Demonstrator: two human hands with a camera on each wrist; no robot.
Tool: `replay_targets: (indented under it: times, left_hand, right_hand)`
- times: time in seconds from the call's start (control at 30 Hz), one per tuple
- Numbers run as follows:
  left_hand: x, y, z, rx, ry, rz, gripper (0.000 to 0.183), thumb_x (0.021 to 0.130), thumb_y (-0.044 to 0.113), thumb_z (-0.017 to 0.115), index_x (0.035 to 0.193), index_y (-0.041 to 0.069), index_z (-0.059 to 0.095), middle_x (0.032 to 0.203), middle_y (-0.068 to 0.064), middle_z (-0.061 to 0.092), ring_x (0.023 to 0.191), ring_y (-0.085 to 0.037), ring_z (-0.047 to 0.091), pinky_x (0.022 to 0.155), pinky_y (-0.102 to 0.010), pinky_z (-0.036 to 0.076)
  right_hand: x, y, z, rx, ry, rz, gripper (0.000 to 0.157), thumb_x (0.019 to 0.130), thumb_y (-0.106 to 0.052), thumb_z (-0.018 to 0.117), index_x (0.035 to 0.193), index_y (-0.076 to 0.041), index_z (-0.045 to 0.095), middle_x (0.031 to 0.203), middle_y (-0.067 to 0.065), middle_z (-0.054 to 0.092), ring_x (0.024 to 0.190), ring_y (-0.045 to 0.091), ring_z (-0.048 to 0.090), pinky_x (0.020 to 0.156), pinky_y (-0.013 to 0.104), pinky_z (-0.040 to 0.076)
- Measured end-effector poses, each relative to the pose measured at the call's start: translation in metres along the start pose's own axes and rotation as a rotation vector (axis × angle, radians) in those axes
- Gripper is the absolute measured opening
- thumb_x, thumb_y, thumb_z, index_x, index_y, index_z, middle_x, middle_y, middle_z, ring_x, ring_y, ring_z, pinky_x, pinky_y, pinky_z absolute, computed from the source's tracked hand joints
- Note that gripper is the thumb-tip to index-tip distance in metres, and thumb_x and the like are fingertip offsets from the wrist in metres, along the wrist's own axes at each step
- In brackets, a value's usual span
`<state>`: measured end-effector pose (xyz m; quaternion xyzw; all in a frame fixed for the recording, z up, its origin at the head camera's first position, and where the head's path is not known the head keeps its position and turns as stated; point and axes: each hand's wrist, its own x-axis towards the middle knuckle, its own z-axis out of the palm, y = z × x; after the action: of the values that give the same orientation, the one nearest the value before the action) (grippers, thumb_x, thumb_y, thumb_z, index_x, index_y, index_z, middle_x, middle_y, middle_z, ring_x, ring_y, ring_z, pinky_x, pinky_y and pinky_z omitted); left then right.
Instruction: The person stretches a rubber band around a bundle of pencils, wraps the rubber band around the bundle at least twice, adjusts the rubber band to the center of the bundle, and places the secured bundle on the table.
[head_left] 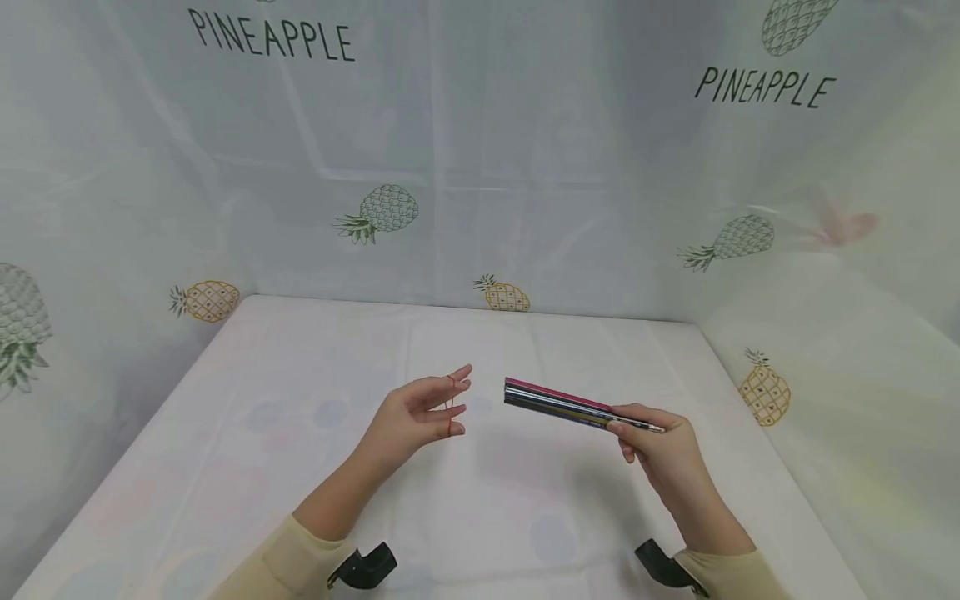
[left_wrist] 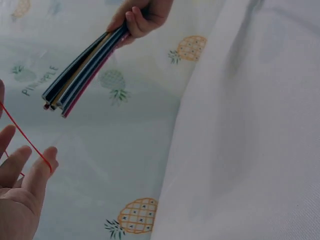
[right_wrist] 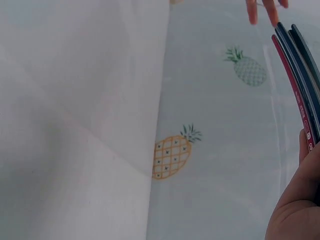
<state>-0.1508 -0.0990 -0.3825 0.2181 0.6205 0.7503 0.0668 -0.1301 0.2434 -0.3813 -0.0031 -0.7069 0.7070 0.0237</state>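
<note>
My left hand [head_left: 408,418] is raised over the table with its fingers spread. A thin red rubber band [left_wrist: 26,137] is looped around those fingers and stretched between them. To the right, my right hand [head_left: 663,446] grips a bundle of pencils [head_left: 558,404] near one end. The bundle lies almost level and its far end points toward the left hand, with a gap between them. Dark-barrelled pencils make up most of it, along with a pink-red one and a yellowish one. In the left wrist view, the pencils' free ends fan slightly apart.
A white-covered table [head_left: 300,467] with faint pastel spots lies beneath both hands. Pale curtains [head_left: 525,167] printed with pineapples and lettering rise behind it and along both sides. Black wrist mounts [head_left: 363,567] sit at the sleeve cuffs.
</note>
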Motion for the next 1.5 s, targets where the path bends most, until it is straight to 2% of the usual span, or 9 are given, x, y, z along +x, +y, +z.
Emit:
replay_targets:
  times: [0.17,0.37,0.53,0.67,0.9,1.1,1.27,1.37,1.5]
  left_hand:
    - [0.002,0.001,0.007,0.025,-0.034,0.008,0.061,0.077,-0.006,0.078,0.132,-0.005,0.053,0.149,-0.01,0.043,0.131,-0.027,0.047,0.094,-0.045,0.047]
    - [0.005,0.002,0.017,0.081,-0.059,-0.007,0.06,0.076,-0.003,0.08,0.131,0.002,0.057,0.148,-0.004,0.044,0.132,-0.025,0.046,0.094,-0.037,0.048]
    - [0.008,0.0,0.022,0.063,-0.09,-0.016,0.058,0.076,-0.007,0.079,0.13,-0.002,0.058,0.148,-0.004,0.045,0.126,-0.029,0.052,0.089,-0.036,0.051]
    - [0.009,-0.001,0.024,0.094,-0.077,-0.027,0.058,0.075,-0.006,0.08,0.128,-0.002,0.059,0.145,-0.005,0.048,0.119,-0.025,0.058,0.086,-0.031,0.053]
    - [0.011,-0.004,0.025,0.101,-0.035,-0.042,0.049,0.076,-0.004,0.079,0.123,-0.001,0.063,0.136,-0.005,0.057,0.119,-0.022,0.059,0.083,-0.027,0.054]
    - [0.012,-0.005,0.025,0.091,0.043,-0.103,0.047,0.076,-0.001,0.081,0.121,0.003,0.068,0.126,-0.005,0.064,0.101,-0.02,0.067,0.081,-0.03,0.055]
    - [0.012,-0.007,0.023,0.15,0.048,-0.133,0.039,0.079,0.003,0.08,0.117,0.001,0.07,0.12,-0.008,0.067,0.089,-0.016,0.066,0.077,-0.027,0.055]
    - [0.011,-0.008,0.023,0.198,0.062,-0.154,0.029,0.083,0.008,0.078,0.109,-0.003,0.072,0.108,-0.01,0.071,0.083,-0.016,0.064,0.074,-0.026,0.053]
    - [0.008,-0.01,0.022,0.187,0.004,-0.145,0.029,0.092,0.012,0.068,0.109,-0.011,0.067,0.099,-0.019,0.071,0.086,-0.024,0.069,0.08,-0.03,0.055]
  right_hand:
    - [-0.004,-0.001,0.012,-0.02,-0.07,-0.019,0.016,0.084,0.002,0.073,0.099,0.004,0.073,0.098,0.009,0.061,0.057,0.009,0.052,0.051,0.02,0.047]
    - [-0.006,-0.001,0.023,-0.022,-0.085,-0.022,0.018,0.081,0.005,0.074,0.099,0.01,0.072,0.099,0.014,0.06,0.055,0.011,0.052,0.05,0.021,0.047]
    - [-0.006,0.001,0.029,-0.02,-0.094,-0.02,0.018,0.08,0.005,0.075,0.097,0.012,0.071,0.1,0.016,0.059,0.055,0.012,0.053,0.051,0.022,0.047]
    - [-0.006,0.002,0.033,-0.012,-0.099,-0.021,0.02,0.08,0.005,0.075,0.098,0.014,0.07,0.102,0.017,0.059,0.055,0.013,0.053,0.051,0.022,0.047]
    - [-0.007,0.0,0.04,0.033,-0.103,-0.039,0.017,0.081,0.007,0.073,0.097,0.01,0.072,0.101,0.018,0.06,0.055,0.012,0.054,0.051,0.023,0.048]
    - [-0.009,0.0,0.046,0.1,-0.102,-0.063,0.014,0.08,0.009,0.072,0.094,0.005,0.075,0.099,0.017,0.061,0.055,0.012,0.055,0.052,0.022,0.05]
    - [-0.009,0.001,0.05,0.157,-0.094,-0.084,0.021,0.079,0.014,0.07,0.088,-0.003,0.078,0.097,0.014,0.064,0.054,0.011,0.056,0.051,0.021,0.051]
    - [-0.008,0.002,0.052,0.193,-0.08,-0.098,0.024,0.078,0.016,0.07,0.086,-0.005,0.079,0.096,0.013,0.066,0.053,0.011,0.056,0.05,0.02,0.051]
    - [-0.007,0.003,0.056,0.239,-0.063,-0.126,0.027,0.077,0.018,0.069,0.085,-0.006,0.079,0.094,0.013,0.066,0.052,0.012,0.057,0.05,0.02,0.051]
